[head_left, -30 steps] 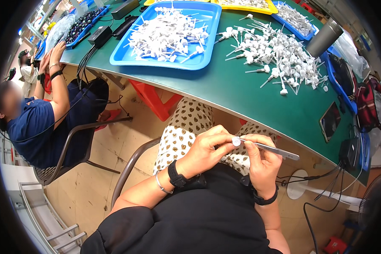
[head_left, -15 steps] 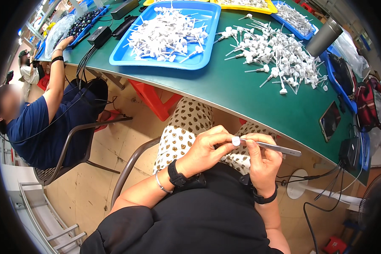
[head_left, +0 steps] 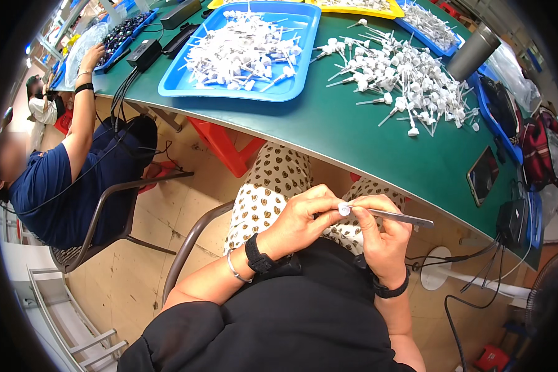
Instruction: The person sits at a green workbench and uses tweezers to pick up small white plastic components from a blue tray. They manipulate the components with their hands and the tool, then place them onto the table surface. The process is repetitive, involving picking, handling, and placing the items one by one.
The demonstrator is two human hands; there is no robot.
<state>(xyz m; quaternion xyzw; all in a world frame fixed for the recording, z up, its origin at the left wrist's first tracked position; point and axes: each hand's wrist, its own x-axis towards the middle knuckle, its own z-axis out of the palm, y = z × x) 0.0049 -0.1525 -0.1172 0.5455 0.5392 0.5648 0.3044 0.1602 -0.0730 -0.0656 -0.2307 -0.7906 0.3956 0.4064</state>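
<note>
Above my lap my left hand (head_left: 304, 216) pinches a small round white plastic part (head_left: 344, 209) between thumb and fingertips, its round end turned toward me. My right hand (head_left: 383, 232) is closed on a slim flat metal tool (head_left: 409, 218), perhaps tweezers, whose rounded end sticks out to the right. The tool's working tip meets the white part, but fingers hide how they touch. On the green table (head_left: 347, 142) ahead lies a loose heap of white pump heads with thin tubes (head_left: 409, 84). More fill a blue tray (head_left: 285, 93) to its left.
A grey metal cylinder (head_left: 474, 53) stands by the heap, with a phone (head_left: 482, 175) nearer the right edge. Black adapters (head_left: 146, 54) and cables lie on the table. At left a co-worker (head_left: 49, 192) in dark blue sits reaching to a tray of dark pieces (head_left: 121, 38).
The white part has turned so its ringed round end shows more. The metal tool has shifted slightly left and its tilt changed a little. The co-worker's hand has moved up slightly.
</note>
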